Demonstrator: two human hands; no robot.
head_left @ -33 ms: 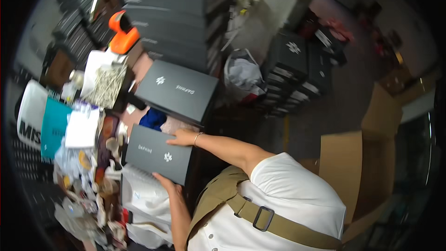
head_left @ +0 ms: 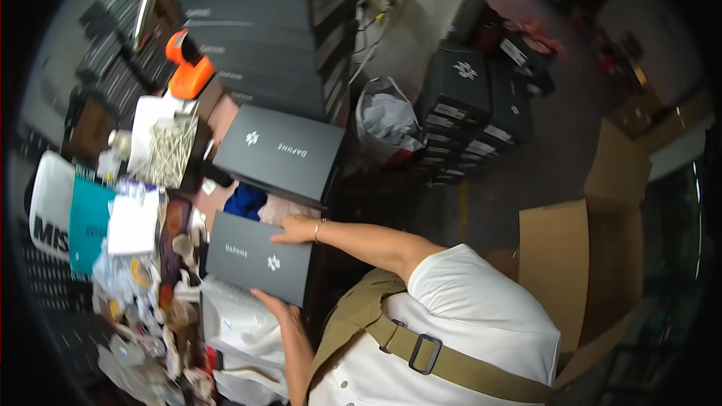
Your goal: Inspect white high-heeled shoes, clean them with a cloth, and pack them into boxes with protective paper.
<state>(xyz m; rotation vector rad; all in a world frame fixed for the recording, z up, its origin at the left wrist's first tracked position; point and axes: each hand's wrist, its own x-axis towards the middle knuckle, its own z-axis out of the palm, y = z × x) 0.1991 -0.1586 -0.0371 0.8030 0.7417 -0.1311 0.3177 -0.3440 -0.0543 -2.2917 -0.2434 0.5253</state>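
Note:
A dark grey shoe box with a white flower mark lies between my hands on the cluttered worktop. My right hand, a thin bracelet at its wrist, grips the far right edge with the thumb on top. At the near edge my left hand clasps the box, its fingertips partly hidden. Behind it a second dark grey shoe box lies flat. Blue cloth and pale crumpled material show between the two boxes. An open container lined with white paper sits just in front of the held box.
Stacked shoe boxes rise at the back, with an orange handheld device before them. A holder of pale sticks and loose packaging crowd the left. An open cardboard carton stands right, and more shoe boxes beyond.
The whole view has shifted slightly. Both hands stay on the shoe box, with no clear movement of it against the worktop.

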